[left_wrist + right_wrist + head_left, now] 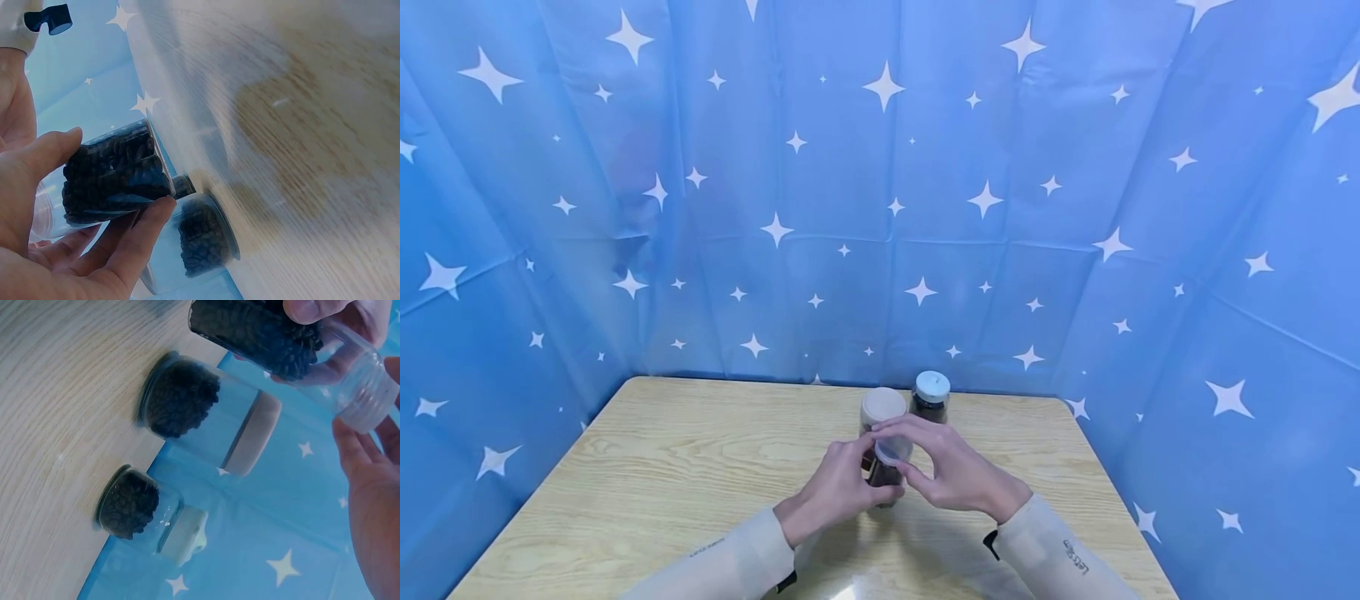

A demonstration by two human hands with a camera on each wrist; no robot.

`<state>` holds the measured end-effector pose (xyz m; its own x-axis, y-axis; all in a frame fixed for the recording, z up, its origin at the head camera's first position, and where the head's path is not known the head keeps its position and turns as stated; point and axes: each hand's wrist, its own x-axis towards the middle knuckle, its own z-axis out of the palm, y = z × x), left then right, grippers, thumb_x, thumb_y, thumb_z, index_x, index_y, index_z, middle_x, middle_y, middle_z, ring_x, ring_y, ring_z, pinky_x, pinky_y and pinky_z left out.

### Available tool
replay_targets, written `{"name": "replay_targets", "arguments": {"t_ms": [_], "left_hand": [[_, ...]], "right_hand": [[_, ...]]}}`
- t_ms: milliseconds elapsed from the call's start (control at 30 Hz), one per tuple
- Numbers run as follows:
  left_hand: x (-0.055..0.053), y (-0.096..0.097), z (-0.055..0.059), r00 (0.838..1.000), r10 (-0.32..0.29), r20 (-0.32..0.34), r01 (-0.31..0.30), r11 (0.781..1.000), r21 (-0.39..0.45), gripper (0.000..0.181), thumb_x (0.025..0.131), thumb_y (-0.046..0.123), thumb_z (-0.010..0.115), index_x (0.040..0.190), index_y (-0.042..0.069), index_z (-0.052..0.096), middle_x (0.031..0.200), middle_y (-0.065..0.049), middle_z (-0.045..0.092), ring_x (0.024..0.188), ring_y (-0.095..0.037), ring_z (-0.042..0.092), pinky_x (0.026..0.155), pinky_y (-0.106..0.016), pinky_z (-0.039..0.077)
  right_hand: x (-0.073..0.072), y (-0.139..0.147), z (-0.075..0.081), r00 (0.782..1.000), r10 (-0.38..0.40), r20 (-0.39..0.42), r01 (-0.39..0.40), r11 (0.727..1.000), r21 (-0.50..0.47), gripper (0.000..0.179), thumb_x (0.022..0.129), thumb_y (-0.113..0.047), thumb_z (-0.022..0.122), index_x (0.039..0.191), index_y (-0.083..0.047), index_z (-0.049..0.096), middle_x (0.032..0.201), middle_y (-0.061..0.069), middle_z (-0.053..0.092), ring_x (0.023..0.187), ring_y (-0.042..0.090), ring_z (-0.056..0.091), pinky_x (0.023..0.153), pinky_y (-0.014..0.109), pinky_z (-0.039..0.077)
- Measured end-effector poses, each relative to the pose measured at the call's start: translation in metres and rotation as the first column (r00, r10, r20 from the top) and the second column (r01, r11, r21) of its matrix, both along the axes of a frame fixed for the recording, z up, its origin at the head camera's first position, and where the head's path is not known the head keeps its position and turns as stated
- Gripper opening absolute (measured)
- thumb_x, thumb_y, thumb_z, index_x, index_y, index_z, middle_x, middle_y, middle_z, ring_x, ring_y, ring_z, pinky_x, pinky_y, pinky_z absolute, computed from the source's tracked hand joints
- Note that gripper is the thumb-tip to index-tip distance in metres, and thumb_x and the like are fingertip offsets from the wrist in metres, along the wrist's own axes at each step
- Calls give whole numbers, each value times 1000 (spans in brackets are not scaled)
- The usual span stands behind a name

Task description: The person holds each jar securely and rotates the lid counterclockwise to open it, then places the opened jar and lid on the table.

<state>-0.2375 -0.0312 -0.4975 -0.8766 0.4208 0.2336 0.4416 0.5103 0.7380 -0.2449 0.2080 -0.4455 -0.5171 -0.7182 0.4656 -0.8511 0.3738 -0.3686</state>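
A clear jar (119,172) partly filled with black beans or seeds is held by my left hand (838,483), thumb on one side and fingers on the other. Its clear screw lid (370,403) sits on the mouth. My right hand (951,467) grips that lid from the side, thumb and fingers round its edge, the hand arched over the top. In the right wrist view the black contents fill the lower part of the jar, with bare glass above them.
Just behind the hands stands a wider jar (181,397) with a pale pinkish lid (883,404) and dark contents. A smaller jar (128,506) with a light blue lid (932,386) is behind it, to the right. The wooden table (715,450) meets a blue star-patterned curtain (820,183).
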Motion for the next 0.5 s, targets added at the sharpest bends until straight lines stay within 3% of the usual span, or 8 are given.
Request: {"name": "replay_targets", "arguments": {"t_ms": [267, 500], "left_hand": [[-1, 1, -2, 999, 16, -36, -16, 1000, -18, 77, 87, 37, 104, 149, 5, 71, 118, -11, 89, 100, -14, 83, 84, -26, 66], [-2, 0, -4, 1000, 15, -26, -16, 1000, -23, 66, 90, 36, 103, 142, 8, 73, 120, -10, 88, 102, -14, 83, 87, -26, 67]], "right_hand": [[0, 6, 3, 1000, -12, 8, 12, 1000, -4, 50, 105, -3, 83, 152, -15, 72, 159, 6, 73, 151, 28, 70, 122, 52, 62], [-2, 7, 0, 1000, -17, -23, 17, 1000, -12, 52, 104, -3, 83, 153, -13, 71, 157, 3, 74, 148, 26, 71, 121, 49, 63]]}}
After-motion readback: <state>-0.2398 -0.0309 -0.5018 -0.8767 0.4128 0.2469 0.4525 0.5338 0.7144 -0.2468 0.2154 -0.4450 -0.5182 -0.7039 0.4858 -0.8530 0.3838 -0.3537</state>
